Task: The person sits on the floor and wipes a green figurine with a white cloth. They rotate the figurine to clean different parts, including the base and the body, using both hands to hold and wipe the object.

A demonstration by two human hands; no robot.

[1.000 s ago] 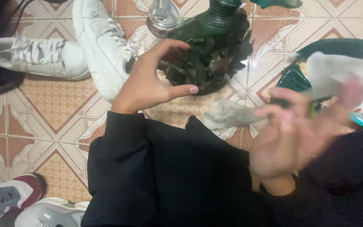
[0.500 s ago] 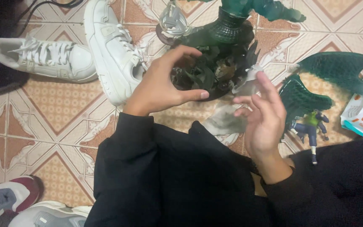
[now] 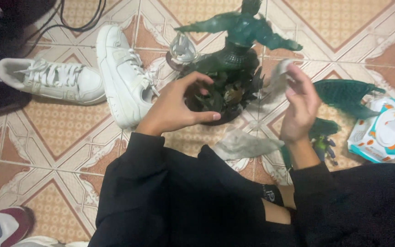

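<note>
A dark green figure statue (image 3: 236, 41) stands on a rocky round base (image 3: 227, 93) on the tiled floor. My left hand (image 3: 174, 107) grips the base's near-left side, thumb stretched along its front edge. My right hand (image 3: 298, 107) holds a grey wipe (image 3: 277, 77) against the statue's right side. A second crumpled grey wipe (image 3: 243, 145) lies on the floor just in front of the base, between my arms.
Two white sneakers (image 3: 120, 75) (image 3: 53, 78) lie left of the statue. Detached green wing pieces (image 3: 346, 93) and a small figure (image 3: 323, 146) lie at right, beside a wet-wipe pack (image 3: 385, 130). Black cables (image 3: 76, 20) run at the top left. Another shoe (image 3: 1, 226) sits bottom left.
My right hand rose from low at the right and brought the wipe up to the statue's right side. My left hand stayed on the base. The view shifted, showing more of the statue.
</note>
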